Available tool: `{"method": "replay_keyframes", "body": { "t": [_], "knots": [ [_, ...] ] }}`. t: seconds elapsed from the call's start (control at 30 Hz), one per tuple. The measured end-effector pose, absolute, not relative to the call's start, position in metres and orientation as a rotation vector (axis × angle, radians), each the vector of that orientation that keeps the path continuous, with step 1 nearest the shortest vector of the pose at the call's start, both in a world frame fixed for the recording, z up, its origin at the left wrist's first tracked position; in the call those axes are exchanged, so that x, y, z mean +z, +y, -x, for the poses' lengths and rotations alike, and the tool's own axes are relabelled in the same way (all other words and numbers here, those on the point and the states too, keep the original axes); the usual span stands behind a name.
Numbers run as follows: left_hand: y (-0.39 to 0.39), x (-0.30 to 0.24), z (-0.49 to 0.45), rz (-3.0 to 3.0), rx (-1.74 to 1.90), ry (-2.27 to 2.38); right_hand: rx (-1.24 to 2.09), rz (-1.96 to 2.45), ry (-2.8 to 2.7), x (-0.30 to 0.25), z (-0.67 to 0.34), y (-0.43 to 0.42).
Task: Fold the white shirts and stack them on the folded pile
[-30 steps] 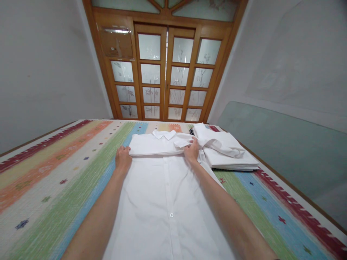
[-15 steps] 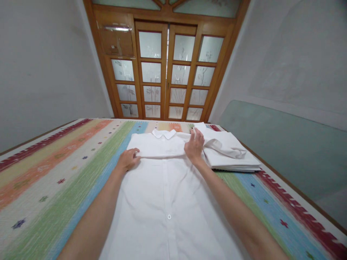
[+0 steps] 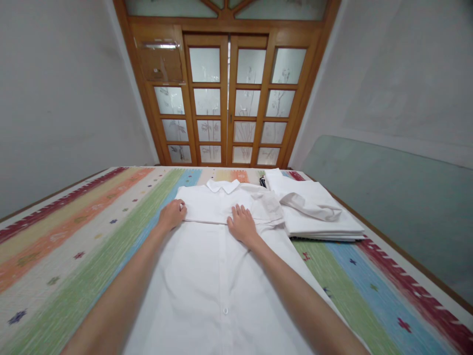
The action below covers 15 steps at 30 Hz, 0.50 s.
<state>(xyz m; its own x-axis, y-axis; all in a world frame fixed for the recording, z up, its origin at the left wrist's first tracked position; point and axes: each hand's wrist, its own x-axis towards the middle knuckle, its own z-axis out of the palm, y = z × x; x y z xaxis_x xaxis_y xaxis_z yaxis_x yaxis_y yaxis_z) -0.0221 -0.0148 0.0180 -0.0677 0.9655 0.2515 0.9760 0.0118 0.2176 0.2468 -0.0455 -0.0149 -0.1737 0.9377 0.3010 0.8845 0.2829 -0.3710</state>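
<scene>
A white buttoned shirt (image 3: 199,276) lies front up, its collar (image 3: 222,186) at the far end and its lower part running toward me. Across its upper chest is a straight horizontal fold edge. My left hand (image 3: 172,215) is closed at the shirt's left side, fingers curled on the cloth by the fold. With fingers stretched out, my right hand (image 3: 242,224) rests flat on the shirt just right of the button line. Beyond it a short sleeve (image 3: 266,206) lies rumpled on the right side.
Right of the shirt sits a stack of folded white clothes (image 3: 314,217), a dark striped bit showing at its far left corner. Everything lies on a striped, multicoloured cover (image 3: 92,246). A pale green board (image 3: 388,197) borders the right side; wooden glazed doors (image 3: 227,98) stand beyond.
My right hand has left the shirt's right edge and moved left and nearer, now flat on the cloth. The right sleeve now lies in view. My left hand has shifted slightly left.
</scene>
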Motion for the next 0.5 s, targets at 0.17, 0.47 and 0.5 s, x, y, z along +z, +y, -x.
{"method": "replay_keyframes", "body": {
  "t": [0.17, 0.47, 0.5],
  "knots": [
    [0.025, 0.03, 0.027, 2.178, -0.502, -2.14, 0.128, 1.652, -2.083, -0.013, -0.245, -0.048],
    [0.096, 0.044, 0.039, 2.443, -0.293, -2.005, 0.087, 1.663, -2.075, -0.012, -0.242, -0.049],
    [0.101, 0.044, 0.041, 2.457, -0.27, -1.997, 0.079, 1.66, -2.072, -0.013, -0.242, -0.049]
  ]
}}
